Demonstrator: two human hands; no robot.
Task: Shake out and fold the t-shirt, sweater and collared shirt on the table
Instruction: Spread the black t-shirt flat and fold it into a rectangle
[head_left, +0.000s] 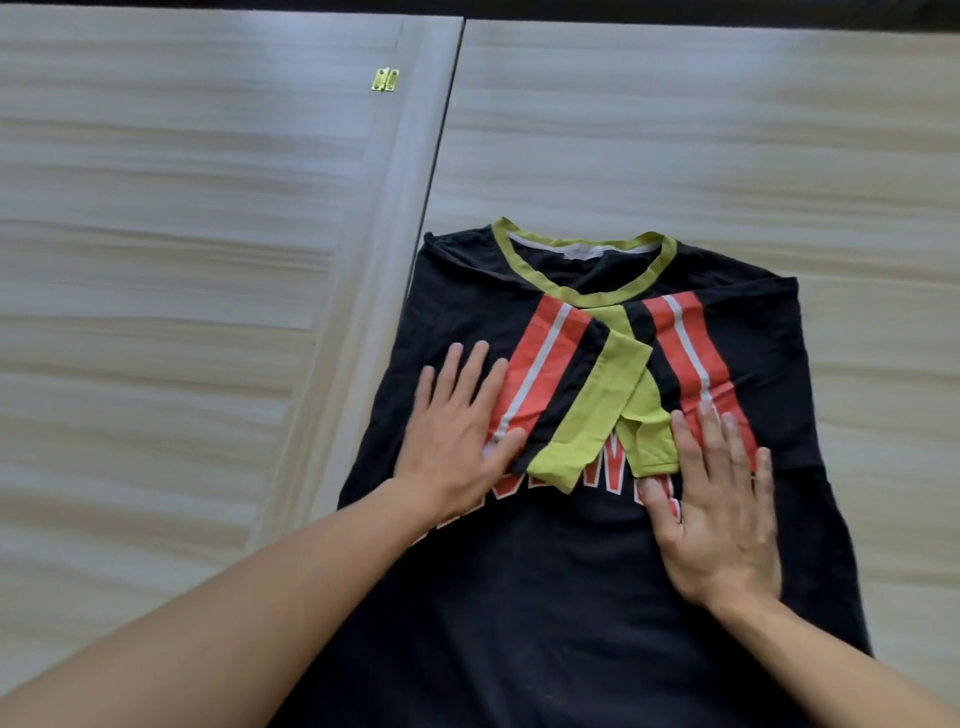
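Lying lengthwise, t-shirt (571, 597) collar pointing away, sleeves seemingly crossed, left hand (457, 436), right hand (722, 514) flat, spread.

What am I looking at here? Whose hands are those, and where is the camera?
The camera sits on a person's head and looks down, so you see what they see. The arms are theirs. On the pale wooden table lies a black t-shirt with a yellow-green collar. Both its sleeves, striped red and white with yellow-green cuffs, are folded in and cross over the chest. The left hand and the right hand lie flat and open on the shirt, pressing it. Nothing is held. A small brass hinge shows on the table top.
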